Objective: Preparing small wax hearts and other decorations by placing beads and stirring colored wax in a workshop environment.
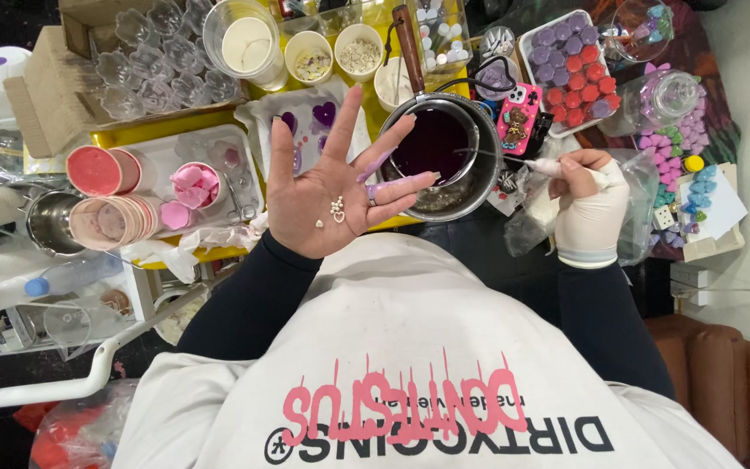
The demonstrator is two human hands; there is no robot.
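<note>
The counter (175, 122) is lying crowded across the top of the view, its yellow surface showing at eleven o'clock between trays and cups. At twelve o'clock a metal pot (444, 156) of dark purple liquid is sitting just beyond the fingertips, its wooden handle pointing up and away. A tray of purple and red moulded pieces (570, 69) is resting at one o'clock, and a stack of pink cups (115, 217) is lying on its side at nine o'clock.

The left hand (332, 187) is spreading flat and open, palm up, fingers splayed; lilac wax is coating two of its fingers nearest the pot. The right hand (590, 208), wearing a white glove, is closing around a thin white tool (544, 165) at three o'clock, the tool's tip pointing toward the pot.

Small white pearl-like beads (335, 208) are lying loose in the centre of the left palm, touching the skin and not pinched by any finger.
</note>
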